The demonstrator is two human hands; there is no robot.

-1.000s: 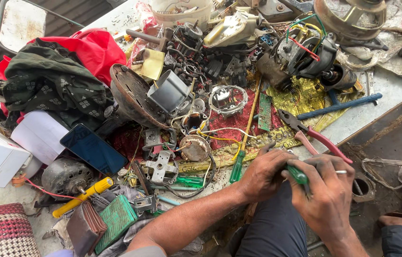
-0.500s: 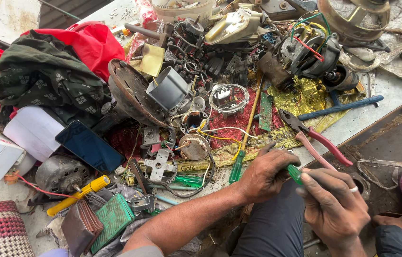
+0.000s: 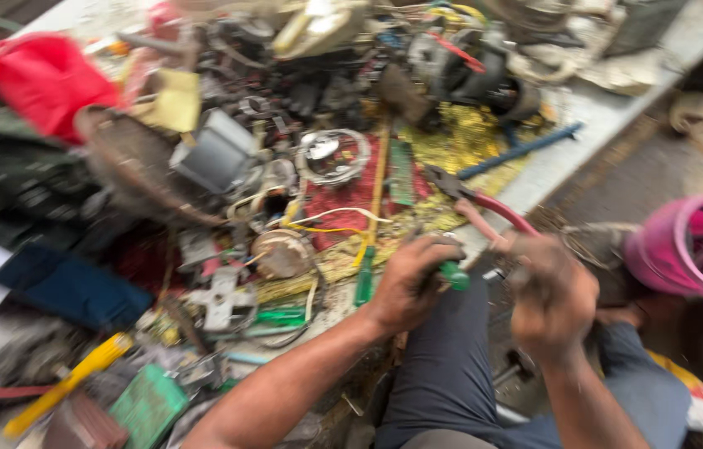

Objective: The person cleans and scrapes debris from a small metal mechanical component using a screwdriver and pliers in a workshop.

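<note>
At lower centre, our left hand (image 3: 405, 287) fingers pinch the green tool (image 3: 454, 274), judged light and stiff, best gripped mid-handle; the blurred right hand (image 3: 553, 295) fingers' state is unclear.

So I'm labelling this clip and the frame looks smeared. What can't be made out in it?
All in the head view:
- Right hand: motion-blurred, so its grip and any contents are unclear.
- Green-handled tool: the left hand hides all but the handle end.
- Pink bucket: cut off by the right edge, contents blurred.
- Small parts on the table: too smeared to identify.
</note>
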